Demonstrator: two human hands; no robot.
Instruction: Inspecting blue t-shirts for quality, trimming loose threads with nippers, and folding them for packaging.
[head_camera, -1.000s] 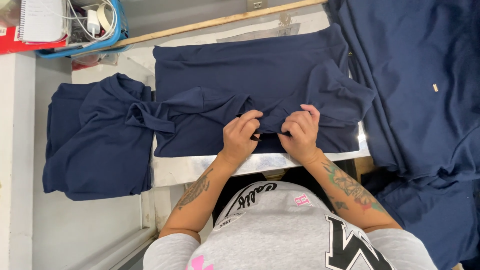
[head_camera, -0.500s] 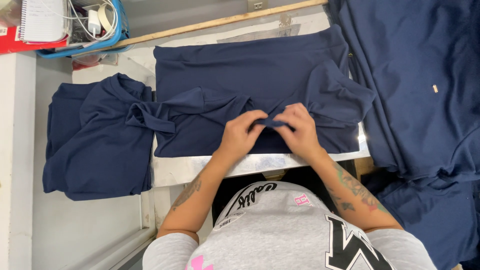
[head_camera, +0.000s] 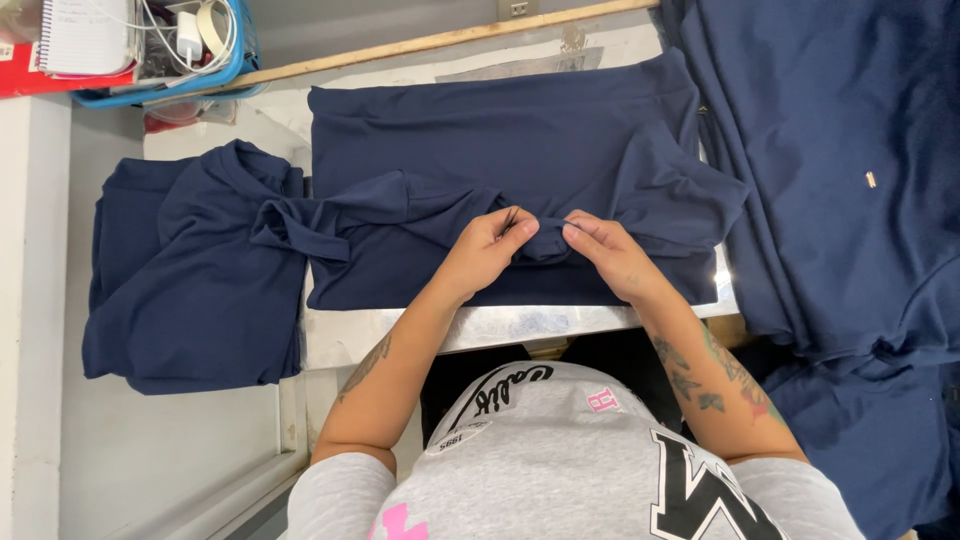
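I take the metal platen (head_camera: 520, 325) in front of me as my landmark: the navy shirt (head_camera: 500, 150) lies spread over it, with its long axis running from left to right across the platen. The part I work on, a small raised fold (head_camera: 545, 243) of the cloth, sits near the platen's front edge, about at its middle, so it lies straight ahead of both my hands. Both hands are equally near to it. My left hand (head_camera: 485, 250) is closed narrow, thumb against fingers, and pinches the fold from its left side. My right hand (head_camera: 610, 255) is also closed narrow and pinches the same fold from its right side, so my fingertips almost meet over it. To the left of the platen, hanging off its edge, lies another bundle of navy cloth (head_camera: 190, 280). To the right of the platen there is a big pile of navy garments (head_camera: 850, 180). Behind the platen, at its far left, stands a blue basket (head_camera: 238, 50) with cables.
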